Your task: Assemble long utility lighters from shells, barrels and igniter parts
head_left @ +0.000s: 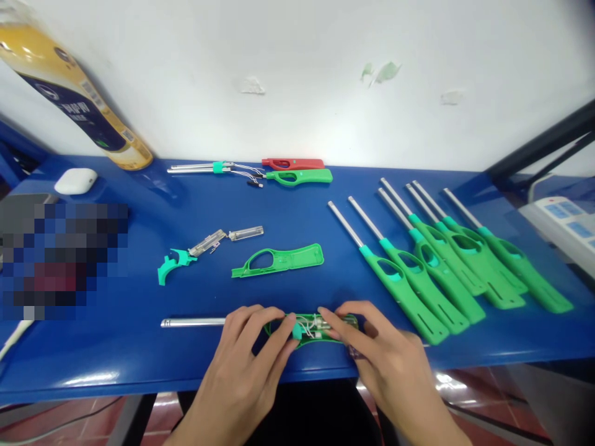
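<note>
At the table's front edge lies an opened green gas lighter [305, 342], its metal tube [193, 322] pointing left and thin white wires showing inside. My left hand [253, 347] is closed on its left part, thumb and forefinger at the teal trigger [297, 330]. My right hand [379, 344] grips the right end, fingers on the clear fuel tank [324, 322] in the shell. Behind my hands rests a loose green half shell [297, 257], inner side up. To its left are another teal trigger [168, 267] and two clear tanks [246, 233].
Several assembled green lighters [409, 297] lie slanted at the right. Along the wall are metal tubes with wires [193, 168], a red shell [297, 164] and a green one [302, 177]. A yellow bottle [79, 99], white earphone case [75, 181] and power strip [564, 214] stand around the blue table.
</note>
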Tool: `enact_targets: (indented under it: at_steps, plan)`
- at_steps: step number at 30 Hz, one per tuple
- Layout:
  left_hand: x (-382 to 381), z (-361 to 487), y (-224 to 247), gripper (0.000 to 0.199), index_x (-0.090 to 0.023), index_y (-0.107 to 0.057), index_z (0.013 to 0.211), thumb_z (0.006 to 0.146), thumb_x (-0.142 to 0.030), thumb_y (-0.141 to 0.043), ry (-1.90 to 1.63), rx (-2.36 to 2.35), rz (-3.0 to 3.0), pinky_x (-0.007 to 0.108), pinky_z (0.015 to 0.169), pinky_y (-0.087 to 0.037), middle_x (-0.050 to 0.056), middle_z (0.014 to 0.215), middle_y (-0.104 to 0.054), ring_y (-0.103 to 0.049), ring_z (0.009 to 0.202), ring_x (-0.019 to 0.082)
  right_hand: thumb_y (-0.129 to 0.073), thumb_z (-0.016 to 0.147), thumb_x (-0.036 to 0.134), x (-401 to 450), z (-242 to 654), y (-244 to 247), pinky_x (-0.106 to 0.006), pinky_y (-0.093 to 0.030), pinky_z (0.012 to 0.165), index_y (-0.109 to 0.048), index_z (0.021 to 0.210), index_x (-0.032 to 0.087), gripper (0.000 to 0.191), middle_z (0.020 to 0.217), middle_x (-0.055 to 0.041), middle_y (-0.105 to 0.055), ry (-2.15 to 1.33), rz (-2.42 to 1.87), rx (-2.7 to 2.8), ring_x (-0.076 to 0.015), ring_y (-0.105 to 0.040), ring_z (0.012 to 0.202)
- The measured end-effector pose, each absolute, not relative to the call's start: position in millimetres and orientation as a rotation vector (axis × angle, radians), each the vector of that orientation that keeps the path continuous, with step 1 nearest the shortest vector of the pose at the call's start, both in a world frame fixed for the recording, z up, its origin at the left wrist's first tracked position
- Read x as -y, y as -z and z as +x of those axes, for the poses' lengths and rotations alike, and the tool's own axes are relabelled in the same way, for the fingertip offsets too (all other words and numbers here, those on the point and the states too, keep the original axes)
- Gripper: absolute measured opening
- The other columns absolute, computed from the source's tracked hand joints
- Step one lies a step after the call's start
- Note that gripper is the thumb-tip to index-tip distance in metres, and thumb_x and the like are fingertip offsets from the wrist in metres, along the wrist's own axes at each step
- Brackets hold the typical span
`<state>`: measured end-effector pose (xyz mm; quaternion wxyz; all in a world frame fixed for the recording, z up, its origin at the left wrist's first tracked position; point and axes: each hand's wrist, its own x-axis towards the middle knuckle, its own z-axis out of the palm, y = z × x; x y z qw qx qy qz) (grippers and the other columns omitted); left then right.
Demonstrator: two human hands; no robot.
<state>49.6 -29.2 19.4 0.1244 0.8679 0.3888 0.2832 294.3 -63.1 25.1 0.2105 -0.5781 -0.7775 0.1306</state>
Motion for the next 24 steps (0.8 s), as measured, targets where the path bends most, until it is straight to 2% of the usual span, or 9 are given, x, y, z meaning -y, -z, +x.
enact_targets:
  at_steps: [7, 11, 16, 21, 24]
  plan:
    - [28, 49, -27, 0.039, -0.013, -0.06, 0.139, 0.102, -0.002, -0.061, -0.89, -1.151, 2.5, 0.047, 0.109, -0.041, 0.011, 0.124, -0.062, -0.056, 0.117, 0.024, -0.04, 0.089, -0.002, 62, 295, -26, -0.024, -0.053, 0.057, -0.065, 0.143, 0.038, 0.072, 0.124, -0.0022, -0.068, -0.351, -1.627, 2.169, -0.0084, -0.063, 0.062]
    - [23, 32, -34, 0.041, -0.021, -0.061, 0.14, 0.104, -0.003, -0.056, -0.943, -1.308, 2.415, 0.043, 0.106, -0.044, 0.007, 0.125, -0.064, -0.057, 0.119, 0.022, -0.04, 0.089, -0.003, 63, 296, -25, -0.022, -0.05, 0.054, -0.065, 0.143, 0.039, 0.073, 0.123, -0.0016, -0.067, -0.385, -1.603, 2.142, -0.007, -0.062, 0.061]
    - [16, 7, -30, 0.025, -0.029, -0.069, 0.127, 0.106, -0.019, -0.06, -0.824, -1.437, 2.35, 0.042, 0.098, -0.046, 0.003, 0.12, -0.067, -0.063, 0.111, 0.023, -0.038, 0.087, -0.004, 64, 297, -24, -0.02, -0.05, 0.055, -0.065, 0.143, 0.039, 0.075, 0.123, -0.0019, -0.066, -0.419, -1.577, 2.125, -0.005, -0.06, 0.057]
    - [15, 4, -29, 0.019, -0.033, -0.074, 0.118, 0.107, -0.026, -0.059, -0.812, -1.468, 2.26, 0.039, 0.092, -0.05, -0.001, 0.114, -0.071, -0.067, 0.102, 0.021, -0.038, 0.088, -0.004, 63, 297, -25, -0.019, -0.052, 0.056, -0.065, 0.143, 0.039, 0.075, 0.124, -0.0027, -0.067, -0.421, -1.576, 2.129, -0.0058, -0.064, 0.061]
    - [15, 4, -31, 0.02, -0.034, -0.072, 0.123, 0.107, -0.035, -0.06, -0.779, -1.493, 2.195, 0.038, 0.09, -0.054, -0.001, 0.114, -0.072, -0.069, 0.102, 0.021, -0.038, 0.088, -0.004, 62, 297, -26, -0.02, -0.054, 0.058, -0.067, 0.141, 0.038, 0.073, 0.123, -0.003, -0.068, -0.427, -1.586, 2.125, -0.0065, -0.065, 0.062]
